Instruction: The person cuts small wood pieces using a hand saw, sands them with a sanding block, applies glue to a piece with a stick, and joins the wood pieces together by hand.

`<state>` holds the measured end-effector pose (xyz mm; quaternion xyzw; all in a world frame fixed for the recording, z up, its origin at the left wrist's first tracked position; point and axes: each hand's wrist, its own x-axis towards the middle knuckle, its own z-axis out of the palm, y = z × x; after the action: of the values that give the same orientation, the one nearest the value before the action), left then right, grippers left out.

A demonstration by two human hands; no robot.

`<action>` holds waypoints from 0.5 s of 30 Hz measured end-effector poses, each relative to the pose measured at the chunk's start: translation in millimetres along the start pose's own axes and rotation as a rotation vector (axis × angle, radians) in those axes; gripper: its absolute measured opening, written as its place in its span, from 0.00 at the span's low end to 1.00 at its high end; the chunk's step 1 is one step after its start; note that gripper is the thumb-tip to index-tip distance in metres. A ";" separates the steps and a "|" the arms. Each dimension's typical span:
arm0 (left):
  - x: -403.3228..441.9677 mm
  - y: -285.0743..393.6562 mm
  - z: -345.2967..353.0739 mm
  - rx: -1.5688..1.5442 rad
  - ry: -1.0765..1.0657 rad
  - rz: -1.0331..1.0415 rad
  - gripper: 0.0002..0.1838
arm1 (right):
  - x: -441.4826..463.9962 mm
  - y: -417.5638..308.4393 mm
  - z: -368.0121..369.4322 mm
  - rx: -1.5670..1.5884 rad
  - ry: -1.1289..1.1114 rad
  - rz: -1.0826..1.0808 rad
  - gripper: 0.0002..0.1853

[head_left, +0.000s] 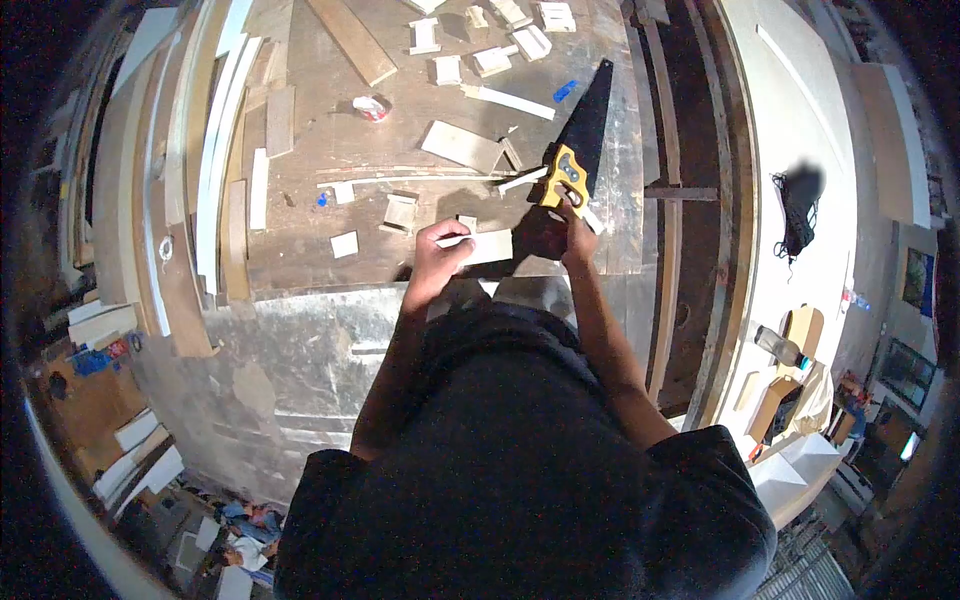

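Note:
My left hand (438, 255) is closed at the near edge of the wooden workbench (290, 225), with a thin white stick (452, 241) between its fingers. Beside its fingertips lies a pale rectangular wood piece (492, 247), close to the bench edge. My right hand (577, 235) is wrapped round the yellow handle of a handsaw (566, 178). The saw's dark blade points away from me, toward the far right of the bench. A small wood block (467, 224) sits just beyond the pale piece.
Several small wooden assemblies (447, 70) stand at the back. A wider board (462, 146), a red and white container (371, 108) and thin strips lie mid-bench. Long planks (215, 150) line the left. Black cord (797, 222) and a bottle (782, 346) rest on the right-hand surface.

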<state>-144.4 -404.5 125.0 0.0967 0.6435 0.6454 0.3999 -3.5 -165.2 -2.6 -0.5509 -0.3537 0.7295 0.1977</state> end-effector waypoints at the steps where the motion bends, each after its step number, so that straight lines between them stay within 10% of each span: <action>1: 1.0 2.6 -2.9 -0.003 0.017 0.012 0.04 | 7.4 6.3 -3.1 0.026 0.010 -0.026 0.20; 4: 9.4 0.4 -13.9 0.049 0.005 0.101 0.04 | 14.2 5.1 -1.5 0.087 0.141 0.216 0.22; 15: 18.6 4.5 -23.1 0.091 -0.150 0.055 0.07 | 28.6 10.2 -6.2 0.392 0.158 0.060 0.21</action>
<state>-173.2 -409.3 118.3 0.1805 0.6375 0.6173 0.4242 -5.6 -150.8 -30.0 -0.5676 -0.1720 0.7445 0.3065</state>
